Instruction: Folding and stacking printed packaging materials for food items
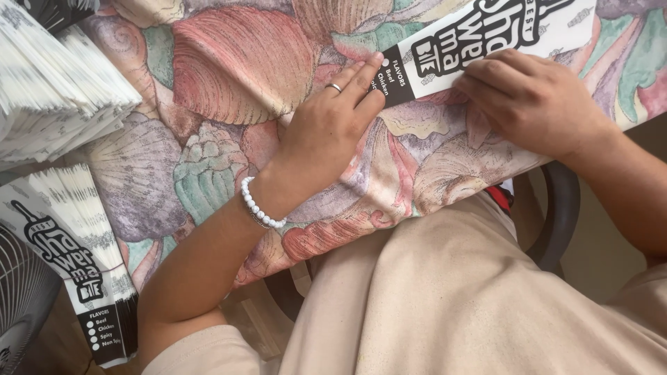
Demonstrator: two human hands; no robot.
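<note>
Spread across the whole work surface, a cloth (229, 76) printed with big seashells in pink, teal and mauve. Below it, a lap in beige trousers (458, 298), filling the lower right. Piled at the upper left edge, a thick stack of flat white sleeves (55, 83), fanned and slightly blurred; beneath that, at the lower left, a second fanned bundle of the same sleeves (69, 250), white with black lettering and a black end panel. On the cloth at the upper right, one flat white-and-black paper sleeve (486, 38), lying at a slant, black band toward the centre. Pressed flat on its black end, the left hand (333, 125), fingers extended and together, palm down, grasping nothing, merely holding the paper against the cloth. On the sleeve's lower edge, the right hand (535, 104), fingers curled over and pinching that edge. Around the left wrist, a white bead bracelet (260, 205); on a left finger, a thin ring (334, 87).
</note>
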